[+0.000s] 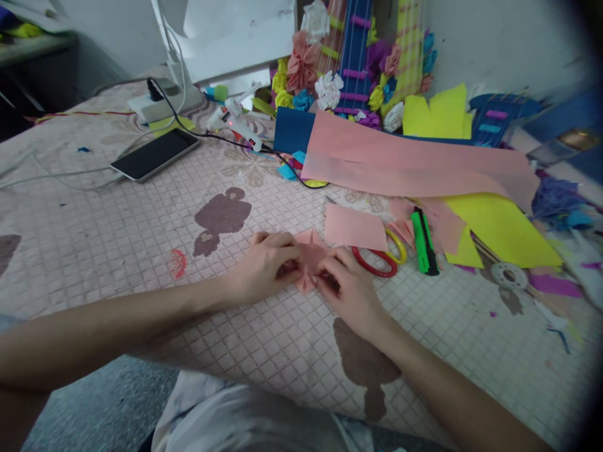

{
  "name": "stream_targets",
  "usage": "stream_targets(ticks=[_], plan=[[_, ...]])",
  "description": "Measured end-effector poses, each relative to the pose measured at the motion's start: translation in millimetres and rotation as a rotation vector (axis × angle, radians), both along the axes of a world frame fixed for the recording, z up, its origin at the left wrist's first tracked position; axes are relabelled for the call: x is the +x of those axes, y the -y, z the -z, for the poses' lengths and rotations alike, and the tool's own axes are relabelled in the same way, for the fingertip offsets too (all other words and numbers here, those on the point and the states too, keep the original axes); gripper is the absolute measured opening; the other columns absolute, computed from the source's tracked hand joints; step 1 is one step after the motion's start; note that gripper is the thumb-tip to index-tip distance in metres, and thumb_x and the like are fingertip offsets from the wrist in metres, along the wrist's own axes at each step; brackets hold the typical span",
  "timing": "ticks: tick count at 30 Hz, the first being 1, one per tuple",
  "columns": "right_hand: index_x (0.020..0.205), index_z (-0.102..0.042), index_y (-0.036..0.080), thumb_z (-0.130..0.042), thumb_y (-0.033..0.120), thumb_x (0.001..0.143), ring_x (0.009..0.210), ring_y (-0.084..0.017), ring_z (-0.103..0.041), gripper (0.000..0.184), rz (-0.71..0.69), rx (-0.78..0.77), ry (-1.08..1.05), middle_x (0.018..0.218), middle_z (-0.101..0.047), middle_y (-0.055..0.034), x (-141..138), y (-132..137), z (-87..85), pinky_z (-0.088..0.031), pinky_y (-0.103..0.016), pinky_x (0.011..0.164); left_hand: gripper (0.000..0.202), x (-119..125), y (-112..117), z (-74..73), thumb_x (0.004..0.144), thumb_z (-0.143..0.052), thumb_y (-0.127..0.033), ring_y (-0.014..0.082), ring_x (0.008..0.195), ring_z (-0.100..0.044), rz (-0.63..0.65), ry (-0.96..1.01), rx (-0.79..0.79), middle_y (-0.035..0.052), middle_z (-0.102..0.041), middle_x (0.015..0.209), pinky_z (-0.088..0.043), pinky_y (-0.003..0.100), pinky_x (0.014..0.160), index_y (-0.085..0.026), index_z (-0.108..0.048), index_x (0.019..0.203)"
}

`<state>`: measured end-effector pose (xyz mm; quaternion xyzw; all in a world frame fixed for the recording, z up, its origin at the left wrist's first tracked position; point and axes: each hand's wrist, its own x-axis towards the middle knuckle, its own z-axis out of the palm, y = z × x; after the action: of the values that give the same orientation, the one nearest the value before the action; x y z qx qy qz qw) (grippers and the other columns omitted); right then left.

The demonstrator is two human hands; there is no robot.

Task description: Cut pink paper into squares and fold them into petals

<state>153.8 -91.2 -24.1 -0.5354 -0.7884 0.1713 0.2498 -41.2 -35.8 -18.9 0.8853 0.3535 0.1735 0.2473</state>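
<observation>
Between my two hands is a small folded piece of pink paper (311, 253), creased at its top and bottom. My left hand (273, 262) pinches its left edge, and my right hand (347, 281) pinches the right edge with curled fingers. Parts of the paper are hidden behind the fingertips. Just beyond my right hand lies a flat pink paper rectangle (355, 226), partly over a pair of scissors with red and yellow handles (377, 267). A green utility knife (424, 242) rests to the right of them.
Long pink paper strips (414, 160) and yellow sheets (499, 229) lie at the back right. A glue gun (240, 129) with a lit red light, a phone (155, 156) and a power strip (164, 102) with cables sit back left. Paper flowers (303, 63) stand behind.
</observation>
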Motion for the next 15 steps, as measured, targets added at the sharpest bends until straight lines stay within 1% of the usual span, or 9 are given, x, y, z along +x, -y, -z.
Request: stream_targets(ticks=[3,5,7,12,15], plan=[[0.082,-0.052,0.021,-0.056,0.018,0.082,0.078,-0.018,-0.054,0.005,-0.004,-0.009,0.027,0.089,-0.051,-0.0040,-0.6,0.4,0.0,-0.045,-0.032,0.067,0.012,-1.4,-0.5,-2.2,0.079,-0.064,-0.029,0.0203,0.092,-0.054,0.023,-0.027,-0.007,0.0049,-0.058,0.094,-0.033,0.039,0.084,-0.017,-0.063,0.082],[0.083,-0.050,0.022,-0.060,0.019,0.078,0.081,-0.019,-0.053,0.011,-0.008,-0.012,0.039,0.092,-0.051,-0.0047,-1.4,0.8,-0.6,-0.046,-0.034,0.069,0.023,-2.5,-0.2,-2.5,0.076,-0.068,-0.038,0.0221,0.094,-0.053,0.030,-0.048,-0.005,0.0061,-0.058,0.096,-0.033,0.039,0.083,-0.017,-0.062,0.084],[0.084,-0.049,0.022,-0.063,0.019,0.074,0.084,-0.020,-0.053,0.017,-0.012,-0.023,0.037,0.094,-0.050,-0.0052,-2.3,1.3,-2.1,-0.046,-0.036,0.072,0.033,-3.3,0.4,-1.5,0.070,-0.071,-0.043,0.0234,0.095,-0.053,0.043,-0.053,0.008,0.0069,-0.057,0.099,-0.034,0.040,0.084,-0.017,-0.061,0.087],[0.088,-0.049,0.023,-0.069,0.021,0.069,0.089,-0.023,-0.052,0.028,-0.028,-0.077,0.012,0.097,-0.049,-0.0052,-0.7,2.1,-7.0,-0.047,-0.040,0.077,0.049,-3.7,1.7,1.0,0.058,-0.078,-0.048,0.0252,0.097,-0.052,0.052,-0.060,0.040,0.0074,-0.056,0.104,-0.033,0.040,0.083,-0.018,-0.059,0.092],[0.095,-0.049,0.023,-0.068,0.021,0.073,0.094,-0.022,-0.052,0.029,-0.074,-0.112,-0.038,0.100,-0.049,-0.0056,3.6,1.6,-7.9,-0.047,-0.040,0.080,0.047,-3.7,0.7,-1.7,0.059,-0.078,-0.049,0.0251,0.096,-0.052,0.058,-0.059,0.002,0.0070,-0.057,0.101,-0.033,0.040,0.083,-0.018,-0.059,0.089]])
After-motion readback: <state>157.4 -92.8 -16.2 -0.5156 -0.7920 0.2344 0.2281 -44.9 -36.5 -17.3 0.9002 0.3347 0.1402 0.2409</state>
